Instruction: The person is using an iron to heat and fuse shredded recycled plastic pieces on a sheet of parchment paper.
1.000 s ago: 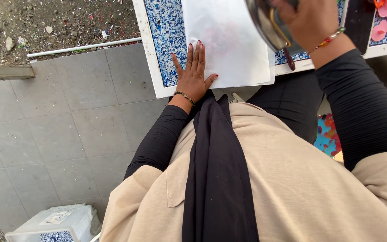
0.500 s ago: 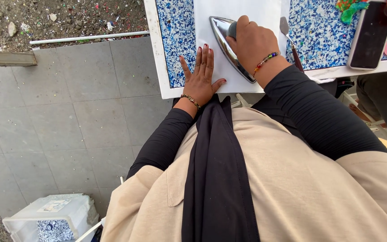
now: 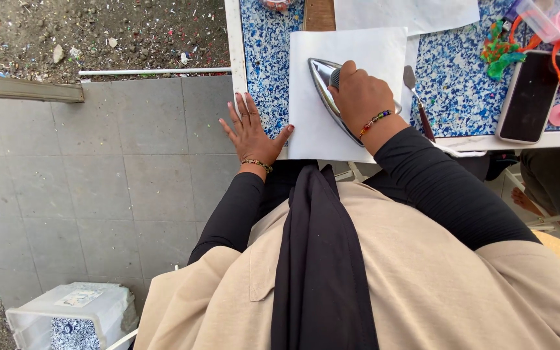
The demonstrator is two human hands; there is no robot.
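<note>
Two hands work at the desk (image 3: 254,39) in the upper middle of the frame. The right hand (image 3: 361,97) has its fingers wrapped round the iron (image 3: 322,81), which rests on the white sheet (image 3: 351,48). The left hand (image 3: 251,129) lies flat, fingers spread wide, at the sheet's lower left edge.

Bright, even daylight fills the frame, soft and without hard shadows. The white paper (image 3: 348,91) at top centre is nearly blown out. The iron (image 3: 326,87) shows a pale sheen along its metal edge, and the phone (image 3: 529,97) at upper right reflects dimly. Focus is sharp throughout; straight lines bend slightly toward the edges.
</note>
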